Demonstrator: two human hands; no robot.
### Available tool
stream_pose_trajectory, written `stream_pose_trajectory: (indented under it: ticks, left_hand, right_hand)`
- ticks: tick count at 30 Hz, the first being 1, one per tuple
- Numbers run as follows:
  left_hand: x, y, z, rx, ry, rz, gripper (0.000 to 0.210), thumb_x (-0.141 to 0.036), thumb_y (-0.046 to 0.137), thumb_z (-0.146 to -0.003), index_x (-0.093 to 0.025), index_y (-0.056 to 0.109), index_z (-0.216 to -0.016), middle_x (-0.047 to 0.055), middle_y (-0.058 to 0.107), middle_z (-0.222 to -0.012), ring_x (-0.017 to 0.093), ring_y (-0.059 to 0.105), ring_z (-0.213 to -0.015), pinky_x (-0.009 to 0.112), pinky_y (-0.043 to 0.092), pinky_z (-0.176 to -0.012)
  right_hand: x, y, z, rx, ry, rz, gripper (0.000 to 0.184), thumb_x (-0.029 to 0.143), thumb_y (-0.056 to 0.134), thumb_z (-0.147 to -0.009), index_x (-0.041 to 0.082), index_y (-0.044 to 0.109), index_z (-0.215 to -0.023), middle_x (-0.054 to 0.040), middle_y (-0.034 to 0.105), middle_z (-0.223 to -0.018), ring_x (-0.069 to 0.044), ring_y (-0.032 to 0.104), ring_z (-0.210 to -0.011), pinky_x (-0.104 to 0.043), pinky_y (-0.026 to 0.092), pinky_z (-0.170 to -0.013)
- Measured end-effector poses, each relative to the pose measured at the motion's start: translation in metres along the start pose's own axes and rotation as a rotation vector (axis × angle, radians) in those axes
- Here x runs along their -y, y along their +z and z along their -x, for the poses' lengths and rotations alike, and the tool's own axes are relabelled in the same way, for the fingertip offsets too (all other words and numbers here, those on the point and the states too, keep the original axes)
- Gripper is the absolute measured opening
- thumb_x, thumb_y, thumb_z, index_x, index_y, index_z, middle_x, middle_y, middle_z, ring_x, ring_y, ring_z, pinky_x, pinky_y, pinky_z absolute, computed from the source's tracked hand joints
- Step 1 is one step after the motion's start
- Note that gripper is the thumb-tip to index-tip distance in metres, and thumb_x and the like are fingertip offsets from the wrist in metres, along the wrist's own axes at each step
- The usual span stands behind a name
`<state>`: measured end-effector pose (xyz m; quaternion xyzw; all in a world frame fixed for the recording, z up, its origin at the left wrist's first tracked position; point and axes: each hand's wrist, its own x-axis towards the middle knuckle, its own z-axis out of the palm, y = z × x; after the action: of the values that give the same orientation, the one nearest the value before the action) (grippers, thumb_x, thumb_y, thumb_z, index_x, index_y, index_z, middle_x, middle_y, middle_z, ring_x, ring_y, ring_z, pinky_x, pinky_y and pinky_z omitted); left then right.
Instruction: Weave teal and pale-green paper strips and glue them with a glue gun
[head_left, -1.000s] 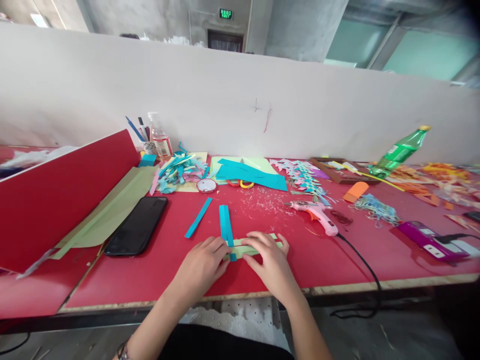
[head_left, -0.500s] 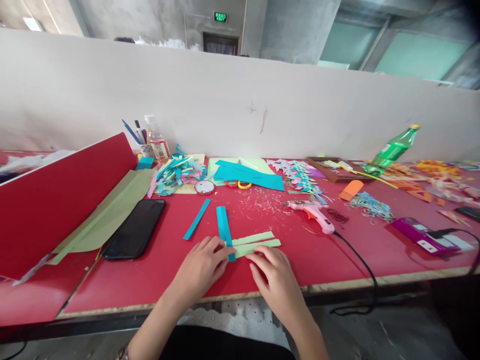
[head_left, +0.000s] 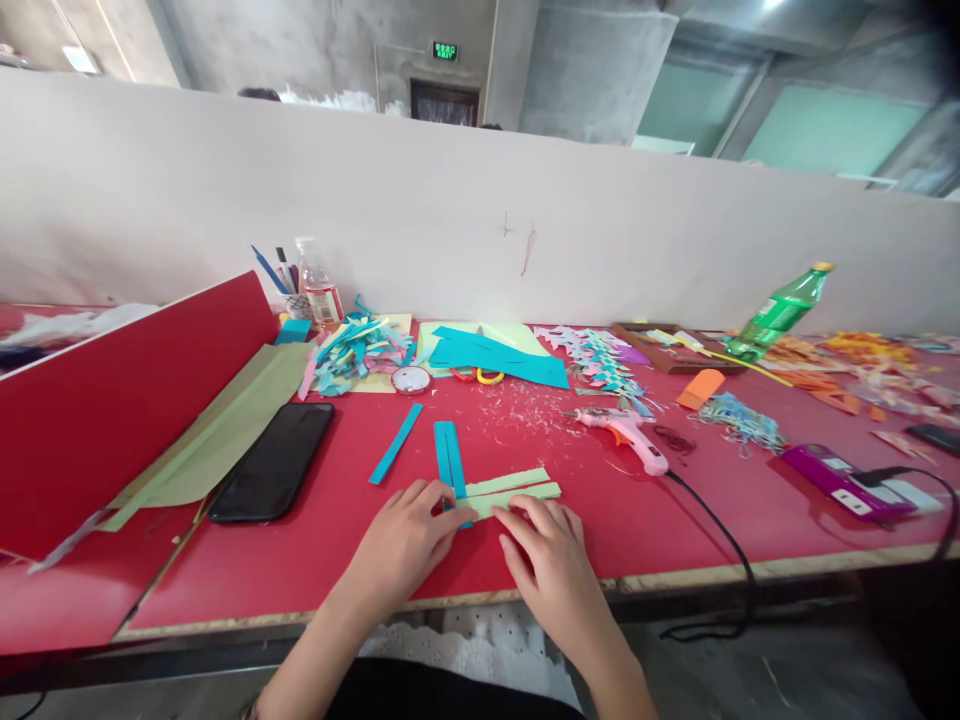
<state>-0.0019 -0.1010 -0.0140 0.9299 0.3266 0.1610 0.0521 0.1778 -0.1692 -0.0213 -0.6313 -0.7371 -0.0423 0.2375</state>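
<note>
Two blue paper strips [head_left: 449, 455] lie side by side, pointing away from me. Across their near end run two pale green paper strips [head_left: 517, 492], pointing right and slightly apart. My left hand [head_left: 411, 530] presses its bunched fingertips on the crossing, partly hiding how the strips overlap. With curled fingers, my right hand [head_left: 546, 540] holds the lower edge of the nearer green strip; its thumb sits below on the red table. A separate blue strip [head_left: 396, 444] lies slanted to the left of the pair.
A black phone [head_left: 273, 462] lies left, beside green paper [head_left: 225, 425] and a red divider [head_left: 142, 410]. Right are a pink glue gun [head_left: 624, 432] with its cord, a purple power strip [head_left: 847, 482] and a leaning green bottle [head_left: 784, 312]. Paper scraps [head_left: 356, 352] and blue sheets [head_left: 499, 358] lie behind.
At the crossing, the green strips now show over the right blue strip, which lay on top before. The gap between the blue strips shows more clearly. Both hands have hardly moved.
</note>
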Motion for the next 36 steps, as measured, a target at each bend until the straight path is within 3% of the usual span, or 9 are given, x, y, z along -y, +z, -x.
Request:
stream_pose_trajectory:
  ticks: [9,16,24,36]
  left_hand:
    - [-0.0005,0.0006,-0.0008,-0.049,-0.002,-0.016,0.029,-0.014,0.042,-0.082,-0.026,0.057,-0.103,0.005,0.053,-0.094,0.018,0.051,-0.087,0.030,0.045,-0.074]
    - [0.0006,0.0035,-0.0006,-0.039,-0.009,-0.032,0.029,-0.014,0.043,-0.082,-0.025,0.058,-0.104,0.006,0.053,-0.097,0.019,0.051,-0.089,0.032,0.046,-0.075]
    - [0.0011,0.0016,-0.0005,-0.052,-0.012,-0.027,0.031,-0.014,0.043,-0.081,-0.026,0.057,-0.106,0.006,0.053,-0.097,0.018,0.052,-0.089,0.032,0.046,-0.076]
    - [0.0012,0.0023,-0.0002,-0.058,-0.061,0.109,0.023,-0.022,0.050,-0.081,-0.022,0.056,-0.104,0.005,0.055,-0.096,0.019,0.052,-0.089,0.032,0.045,-0.077]
  right_hand:
    - [0.0017,0.0038,0.0039,-0.099,-0.003,0.007,0.026,0.017,0.039,-0.083,0.025,0.060,-0.095,-0.0028,0.062,-0.093,-0.015,0.056,-0.085,-0.041,0.021,-0.090]
    - [0.0026,0.0020,0.0030,-0.094,-0.060,-0.024,0.025,0.016,0.037,-0.082,0.022,0.059,-0.094,-0.0040,0.062,-0.095,-0.014,0.055,-0.086,-0.033,0.029,-0.086]
    - [0.0057,0.0026,0.0049,-0.094,-0.001,-0.032,0.026,0.016,0.036,-0.083,0.024,0.058,-0.094,-0.0026,0.062,-0.096,-0.015,0.056,-0.087,-0.037,0.024,-0.088]
    - [0.0040,0.0004,0.0038,-0.021,-0.007,-0.026,0.028,0.016,0.038,-0.081,0.023,0.058,-0.100,-0.0063,0.057,-0.103,-0.019,0.051,-0.094,-0.034,0.039,-0.082]
